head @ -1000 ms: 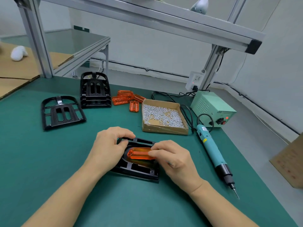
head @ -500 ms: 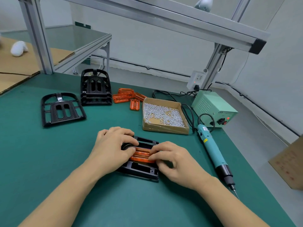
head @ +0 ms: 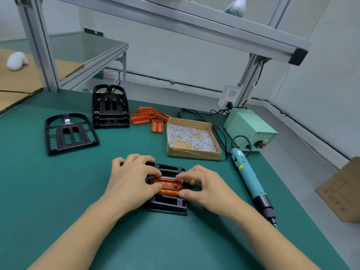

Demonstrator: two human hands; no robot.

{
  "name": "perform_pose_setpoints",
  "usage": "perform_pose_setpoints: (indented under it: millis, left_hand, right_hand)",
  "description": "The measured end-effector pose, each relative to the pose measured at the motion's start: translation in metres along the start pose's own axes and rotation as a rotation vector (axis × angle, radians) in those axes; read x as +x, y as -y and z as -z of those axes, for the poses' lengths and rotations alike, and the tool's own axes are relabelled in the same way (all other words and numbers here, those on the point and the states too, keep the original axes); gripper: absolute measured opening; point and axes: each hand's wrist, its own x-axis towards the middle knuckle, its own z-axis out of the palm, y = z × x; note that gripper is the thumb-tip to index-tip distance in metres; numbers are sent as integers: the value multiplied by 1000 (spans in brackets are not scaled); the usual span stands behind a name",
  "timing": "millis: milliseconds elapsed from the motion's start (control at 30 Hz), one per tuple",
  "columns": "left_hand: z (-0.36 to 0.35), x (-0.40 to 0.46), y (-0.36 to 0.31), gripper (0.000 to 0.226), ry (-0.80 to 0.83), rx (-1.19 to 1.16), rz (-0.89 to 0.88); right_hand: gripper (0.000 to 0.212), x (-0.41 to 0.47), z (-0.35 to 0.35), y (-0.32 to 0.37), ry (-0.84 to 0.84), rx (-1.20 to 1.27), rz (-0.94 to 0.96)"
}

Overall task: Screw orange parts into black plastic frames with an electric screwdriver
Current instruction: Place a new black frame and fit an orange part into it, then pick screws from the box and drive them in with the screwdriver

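A black plastic frame point(head: 169, 204) lies on the green mat in front of me. An orange part point(head: 167, 185) sits flat in its middle recess. My left hand point(head: 132, 178) covers the frame's left side, fingertips curled on the orange part's left end. My right hand point(head: 204, 187) pinches the part's right end between thumb and fingers. The teal electric screwdriver point(head: 251, 182) lies untouched on the mat to the right, tip toward me.
A cardboard tray of screws point(head: 191, 139) stands behind the frame. Loose orange parts point(head: 145, 116), a stack of black frames point(head: 110, 108) and a single frame point(head: 68, 133) lie at the back left. A green power supply point(head: 249, 129) sits back right; a cardboard box point(head: 342, 190) stands off the table's right edge.
The orange part went from tilted above the frame to lying flat in its recess. Both hands closed in on the part's ends.
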Motion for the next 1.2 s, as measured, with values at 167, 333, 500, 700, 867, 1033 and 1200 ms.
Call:
perform_pose_setpoints:
  millis: [167,333,500,700,867,1033,1200]
  left_hand:
    - [-1,-1,-2,23,-18,46,27]
    - [0,1,-5,25,-1,57,47]
    - [7,11,-13,24,-54,-4,8]
    - [13,57,-27,18,-6,-147,-99]
    - [6,97,-38,18,69,-221,-32]
    - [-9,128,-51,18,198,-247,-44]
    - [-19,150,-57,12,304,-253,-29]
  right_hand:
    - [37,-13,32,-15,-349,-192,-154]
    - [62,-32,63,-49,-266,-557,-661]
    - [60,-33,67,-67,-191,-430,-782]
    - [45,-41,80,-76,-360,150,-730]
    - [20,-33,83,-67,-523,794,-533]
    - [37,-3,71,-36,-718,1237,-157]
    - [29,21,63,-5,-970,1423,133]
